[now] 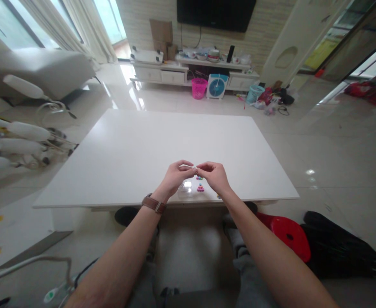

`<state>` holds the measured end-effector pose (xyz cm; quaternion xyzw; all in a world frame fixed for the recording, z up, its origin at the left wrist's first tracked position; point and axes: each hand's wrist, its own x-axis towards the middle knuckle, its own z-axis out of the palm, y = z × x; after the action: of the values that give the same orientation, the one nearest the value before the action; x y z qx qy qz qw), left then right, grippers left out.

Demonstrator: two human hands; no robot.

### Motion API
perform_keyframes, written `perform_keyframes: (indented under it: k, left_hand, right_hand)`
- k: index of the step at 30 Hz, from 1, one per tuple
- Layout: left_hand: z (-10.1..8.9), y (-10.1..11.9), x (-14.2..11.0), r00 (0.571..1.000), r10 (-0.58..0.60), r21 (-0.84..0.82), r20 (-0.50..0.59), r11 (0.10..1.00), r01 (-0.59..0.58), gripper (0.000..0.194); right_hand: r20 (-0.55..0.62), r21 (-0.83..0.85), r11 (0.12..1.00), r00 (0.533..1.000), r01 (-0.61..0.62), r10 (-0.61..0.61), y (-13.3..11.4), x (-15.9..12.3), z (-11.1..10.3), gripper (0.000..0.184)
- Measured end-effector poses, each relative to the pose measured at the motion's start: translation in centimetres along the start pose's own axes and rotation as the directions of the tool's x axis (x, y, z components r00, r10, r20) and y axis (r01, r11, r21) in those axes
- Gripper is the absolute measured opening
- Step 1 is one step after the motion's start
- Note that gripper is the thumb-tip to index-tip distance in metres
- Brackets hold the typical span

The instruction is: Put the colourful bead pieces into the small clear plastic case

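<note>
My left hand [176,175] and my right hand [216,175] meet at the fingertips above the near part of the white table [136,154]. Both are closed in a pinch; whatever lies between the fingers is too small to make out. Just below them sits a small pink and orange stepped triangular piece [200,188]. A similar multicoloured piece [199,178] shows partly behind my right fingers. Beside my left hand stands a clear plastic container [185,189], partly covered by that hand. Another tiny coloured piece [219,196] peeks out by my right wrist.
To the right of my legs is a red stool [288,235], with a black bag-like heap [341,248] next to it. Across the room, a pink basket [199,88] and a blue fan [217,86] stand before a low cabinet [173,77]. White-padded equipment [27,130] is at left.
</note>
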<state>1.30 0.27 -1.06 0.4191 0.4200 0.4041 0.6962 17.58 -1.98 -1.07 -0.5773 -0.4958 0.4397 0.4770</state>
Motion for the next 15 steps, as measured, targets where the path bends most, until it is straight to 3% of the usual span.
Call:
perform_keyframes:
  k: [15]
  left_hand:
    - [0.17,0.52,-0.09,0.997,0.078,0.027,-0.007,0.997,-0.078,0.043]
  right_hand:
    - [-0.031,0.118,0.993,0.999,-0.024,0.028,-0.23,0.05,-0.06,0.024]
